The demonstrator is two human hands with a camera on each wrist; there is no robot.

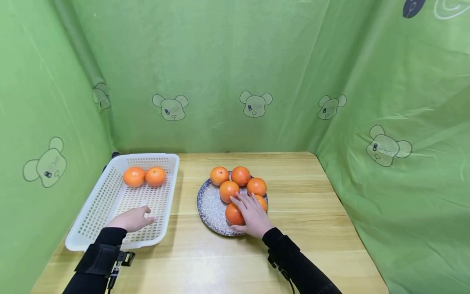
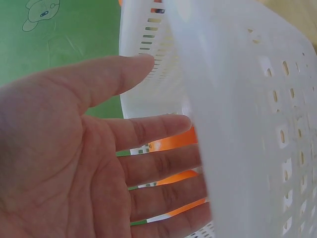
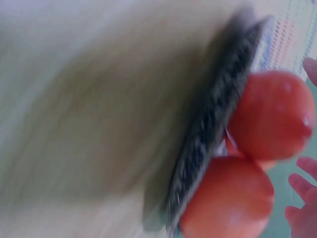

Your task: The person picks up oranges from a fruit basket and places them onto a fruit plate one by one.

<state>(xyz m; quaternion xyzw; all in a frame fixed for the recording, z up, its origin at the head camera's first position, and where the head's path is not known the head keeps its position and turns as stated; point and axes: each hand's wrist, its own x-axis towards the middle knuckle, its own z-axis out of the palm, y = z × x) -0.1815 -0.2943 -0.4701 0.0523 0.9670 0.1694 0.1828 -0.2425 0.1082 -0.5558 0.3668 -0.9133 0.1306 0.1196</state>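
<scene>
Two round oranges [image 1: 145,177] already lie side by side at the far end of the white perforated plastic basket [image 1: 95,206]; six more are on the speckled dark-rimmed round plate [image 1: 210,206], so by my read the moving is roughly a quarter done.

The right hand [image 1: 252,215] lies over the near fruit on the plate, fingers spread and fairly straight, resting on the nearest orange [image 1: 234,214] and reaching to the middle one; grip not closed, nothing lifted. The right wrist view is blurred and shows only two oranges at the plate rim.

The left hand [image 1: 133,219] is inside the near part of the basket, fingers relaxed and straight, holding nothing; the left wrist view shows its open palm just beside the basket wall [image 2: 247,124].

Room: the basket's near and middle floor is free, but the left hand occupies part of it. A bare strip of wooden desk [image 1: 293,245] lies between basket and plate. The basket sits close to the left green curtain and the desk's front-left edge; the plate is central, well apart from the right edge.
</scene>
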